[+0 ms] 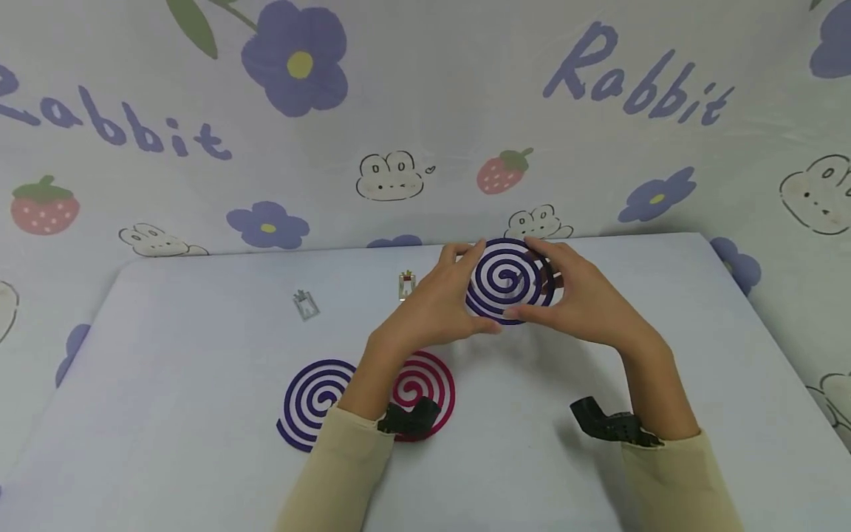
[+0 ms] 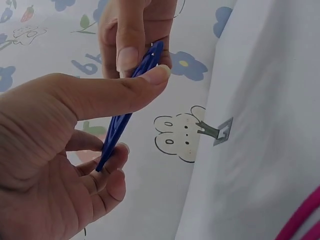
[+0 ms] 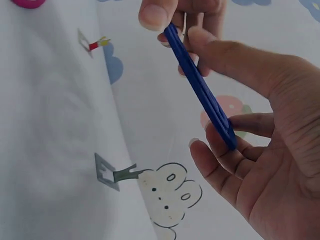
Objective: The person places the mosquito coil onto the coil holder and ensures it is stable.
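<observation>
Both hands hold a dark blue mosquito coil [image 1: 507, 278] by its rim, raised over the far part of the table. Its spiral face is turned toward the head camera, while both wrist views catch it nearly edge-on. My left hand [image 1: 442, 299] grips the left side, its thumb [image 2: 145, 80] near one edge and fingertips at the other. On the opposite side, my right hand [image 1: 578, 295] has fingers and thumb spread around the rim. A second blue coil [image 1: 306, 403] and a pinkish-red coil [image 1: 442, 395] lie on the table, partly hidden under the left forearm.
Small metal coil stands sit toward the back: a silver one [image 1: 306, 304], one with red and yellow [image 1: 407, 284], and a dark green-tinged one [image 3: 107, 172]. The white table [image 1: 166, 355] ends at a patterned cloth backdrop [image 1: 425, 89]. Each wrist carries a black camera mount [image 1: 608, 425].
</observation>
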### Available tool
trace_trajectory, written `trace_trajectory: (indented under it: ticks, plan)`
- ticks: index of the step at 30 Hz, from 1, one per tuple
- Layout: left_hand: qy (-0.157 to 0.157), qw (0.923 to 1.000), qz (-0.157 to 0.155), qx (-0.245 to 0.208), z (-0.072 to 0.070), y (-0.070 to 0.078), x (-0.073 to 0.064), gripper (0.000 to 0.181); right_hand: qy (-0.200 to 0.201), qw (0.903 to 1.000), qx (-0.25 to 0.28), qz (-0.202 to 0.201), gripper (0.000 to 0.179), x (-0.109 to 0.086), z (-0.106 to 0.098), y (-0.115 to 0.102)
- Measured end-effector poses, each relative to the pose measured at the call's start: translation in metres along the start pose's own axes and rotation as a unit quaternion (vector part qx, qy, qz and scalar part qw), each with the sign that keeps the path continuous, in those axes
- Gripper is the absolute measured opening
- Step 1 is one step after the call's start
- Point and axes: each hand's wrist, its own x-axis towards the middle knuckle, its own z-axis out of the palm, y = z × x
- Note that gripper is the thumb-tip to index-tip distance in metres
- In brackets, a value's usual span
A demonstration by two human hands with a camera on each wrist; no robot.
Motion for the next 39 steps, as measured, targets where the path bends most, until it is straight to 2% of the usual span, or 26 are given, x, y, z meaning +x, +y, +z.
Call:
trace_trajectory:
  ticks: [6,13,18,24,29,34,39]
  plan:
    - [0.016,0.9999,0.000,-0.003,0.000,0.003,0.014,0.117,0.028,0.9995,0.017,0.001,0.086,0.010,0.000,0.009]
    - [0.023,0.9997,-0.001,-0.010,-0.001,0.005,0.027,0.117,0.050,0.9955,0.079,0.012,0.081,0.019,0.002,0.016]
    - [0.024,0.9994,0.006,-0.022,0.006,0.005,0.032,0.117,0.061,0.9914,0.111,0.030,0.077,0.020,0.002,0.022]
    - [0.023,0.9987,0.026,-0.037,0.017,0.003,0.037,0.116,0.096,0.9848,0.131,0.060,0.074,0.018,0.003,0.031]
    - [0.026,0.9973,0.020,-0.066,0.020,0.002,0.041,0.102,0.115,0.9779,0.153,0.085,0.069,0.020,0.005,0.035]
    - [0.064,0.9908,0.000,-0.119,0.027,0.000,0.046,0.080,0.126,0.9683,0.191,0.100,0.066,0.024,0.010,0.043]
    - [0.115,0.9758,-0.044,-0.181,0.036,-0.002,0.052,0.070,0.130,0.9617,0.209,0.120,0.067,0.028,0.016,0.048]
